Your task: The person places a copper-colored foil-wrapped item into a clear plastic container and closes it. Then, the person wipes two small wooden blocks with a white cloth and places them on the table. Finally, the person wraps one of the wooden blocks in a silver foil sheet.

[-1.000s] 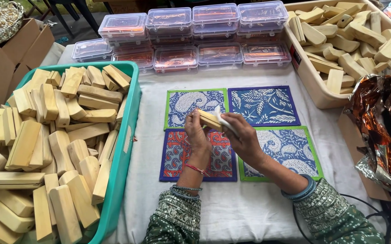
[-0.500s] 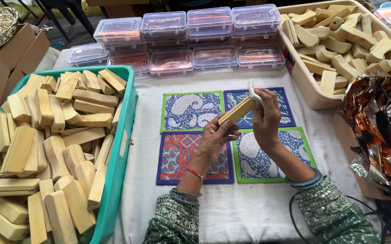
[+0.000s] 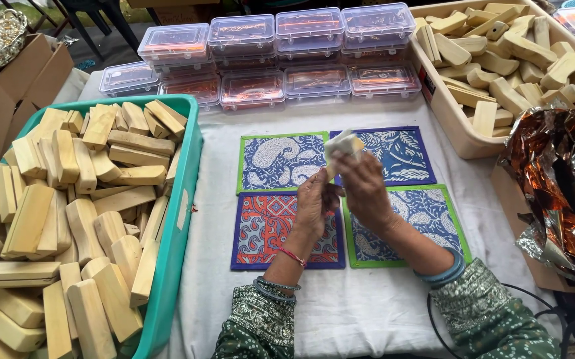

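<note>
Both hands are raised above the middle of the tabletop, which is covered with a white cloth. The right hand has its fingers closed around a pale wooden block, wrapped partly in white material; the block's upper end stands clear above the hand, over the seam between the two far mats. The left hand is just beside the right, fingers curled toward the block's lower end; whether they touch it cannot be told. A red thread and dark bangles circle the left wrist, a blue bangle the right.

Below the hands lie four printed fabric mats in a square: two blue paisley ones far, a red-and-blue one near left, and a green-edged blue one near right.

At left, a teal plastic tub is heaped with similar pale wooden blocks. At far right, a beige crate holds more of them. Along the far edge stand clear lidded plastic boxes in two stacked rows. Crumpled copper-coloured foil lies at the right edge. Cardboard boxes stand at far left.
</note>
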